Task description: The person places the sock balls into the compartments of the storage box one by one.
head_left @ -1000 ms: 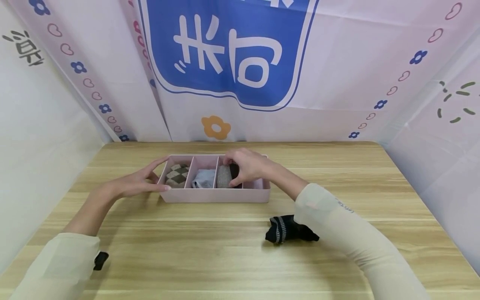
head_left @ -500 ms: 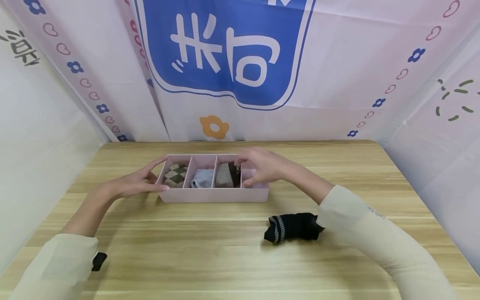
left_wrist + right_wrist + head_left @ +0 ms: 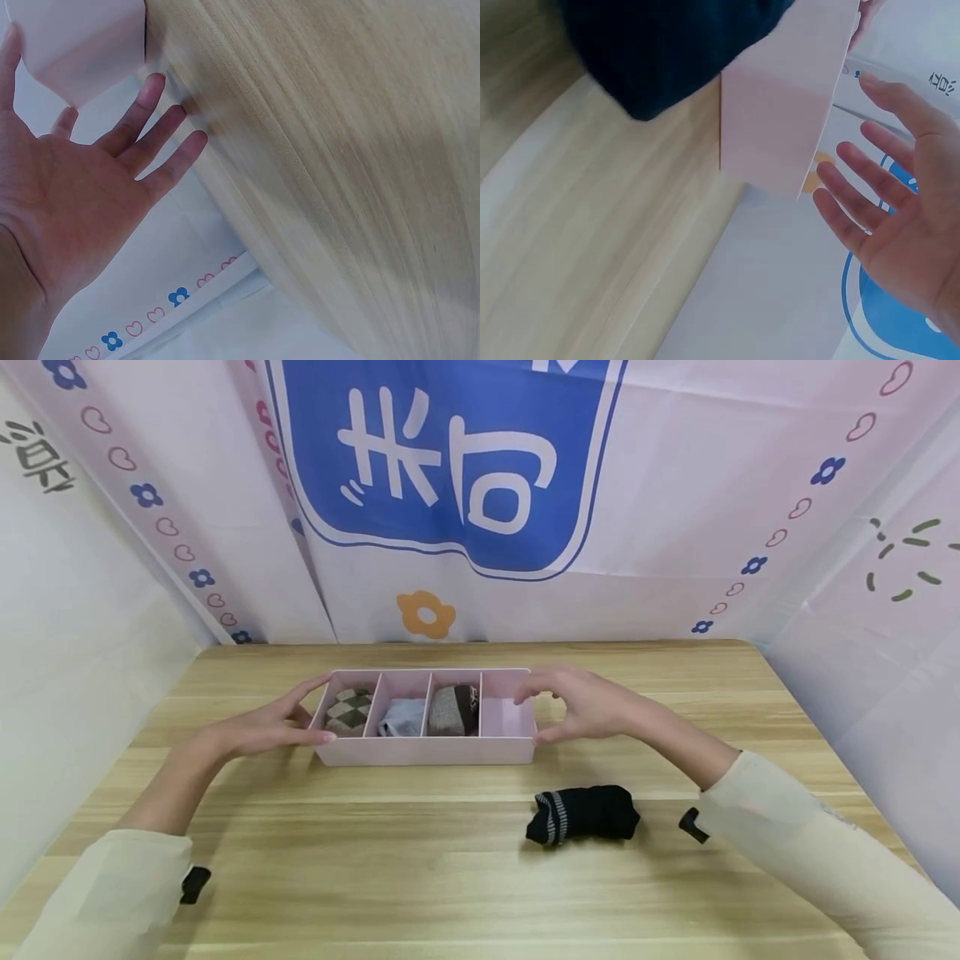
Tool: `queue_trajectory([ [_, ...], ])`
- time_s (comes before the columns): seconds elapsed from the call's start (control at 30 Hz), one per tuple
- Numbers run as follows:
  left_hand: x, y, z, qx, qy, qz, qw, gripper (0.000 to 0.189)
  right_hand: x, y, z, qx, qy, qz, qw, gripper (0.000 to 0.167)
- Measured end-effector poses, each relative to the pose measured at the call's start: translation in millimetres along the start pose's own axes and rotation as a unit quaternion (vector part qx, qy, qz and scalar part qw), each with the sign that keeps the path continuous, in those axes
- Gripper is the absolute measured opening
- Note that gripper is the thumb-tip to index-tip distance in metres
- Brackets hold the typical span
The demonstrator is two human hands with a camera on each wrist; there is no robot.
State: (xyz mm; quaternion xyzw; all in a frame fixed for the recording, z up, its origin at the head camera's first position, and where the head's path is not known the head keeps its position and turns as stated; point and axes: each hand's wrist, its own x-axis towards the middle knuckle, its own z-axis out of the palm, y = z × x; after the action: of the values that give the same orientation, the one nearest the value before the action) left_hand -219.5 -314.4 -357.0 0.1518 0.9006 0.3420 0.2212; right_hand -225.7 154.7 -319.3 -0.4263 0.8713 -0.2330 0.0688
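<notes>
A pink four-compartment storage box [image 3: 427, 752] stands on the table. From the left, it holds a diamond-patterned sock [image 3: 350, 712], a light blue sock [image 3: 405, 717] and a grey-and-brown sock [image 3: 453, 710]; the rightmost compartment is bare. My left hand [image 3: 262, 731] spans the box's left end, thumb at the front corner and index finger at the back one; the left wrist view shows its fingers spread and straight. At the right end my right hand [image 3: 592, 702] holds nothing, fingers loose and fingertips right at the rim. In front lies a rolled black sock [image 3: 585, 814] with grey stripes.
The wooden table [image 3: 375, 877] ends at the back against a printed cloth backdrop [image 3: 675, 510]. White cloth walls rise on both sides. Small black straps [image 3: 693, 825] show beneath each sleeve. The black sock fills the upper left of the right wrist view.
My right hand has let go of the grey-and-brown sock in the third compartment and moved right, to the box's right end. The left hand stays at the left end.
</notes>
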Motion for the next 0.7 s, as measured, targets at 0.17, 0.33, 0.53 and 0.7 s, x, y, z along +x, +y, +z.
queue_trajectory([
  [0.17,0.0,0.1,0.4,-0.002,0.002,0.003,1.0000,0.104,-13.3,4,0,0.015,0.001,-0.017,0.9997,0.049],
  [0.33,-0.3,0.8,0.4,0.001,0.003,0.001,1.0000,0.104,-26.0,10,0,0.055,-0.015,-0.035,0.9978,0.046],
  [0.53,0.3,0.4,0.0,0.002,-0.002,-0.005,1.0000,0.104,-42.9,14,1,0.122,-0.070,-0.030,0.9896,0.047],
  [0.7,1.5,-2.4,-0.1,0.003,-0.001,-0.003,1.0000,0.104,-52.7,18,12,0.144,-0.132,-0.014,0.9806,0.052],
])
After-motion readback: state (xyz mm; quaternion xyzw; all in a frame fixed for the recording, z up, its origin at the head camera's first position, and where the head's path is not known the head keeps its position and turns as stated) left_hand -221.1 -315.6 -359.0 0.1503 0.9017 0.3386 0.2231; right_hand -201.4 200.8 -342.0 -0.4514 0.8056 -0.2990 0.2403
